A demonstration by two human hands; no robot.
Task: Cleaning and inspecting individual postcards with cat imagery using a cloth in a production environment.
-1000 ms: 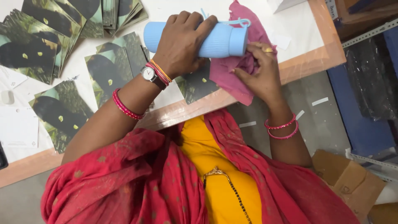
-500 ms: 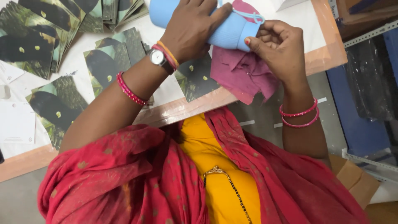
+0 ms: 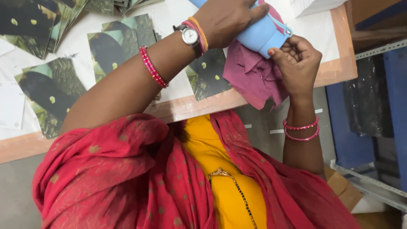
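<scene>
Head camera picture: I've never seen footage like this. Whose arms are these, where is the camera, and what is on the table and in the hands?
There is no machine here. A person wears a camera on the head, and it looks down past their own red and yellow clothing onto a table. Both arms are that person's.

The left hand, the one with the wristwatch, grips a light blue bottle lying sideways above the table. The right hand holds a magenta cloth bunched against the bottle's lower end.

Printed cards with dark leafy pictures lie spread over the white tabletop, some overlapping. A white stack sits at the far corner; what it is cannot be told. Beside the table on the right are blue and metal fittings, partly out of view.
</scene>
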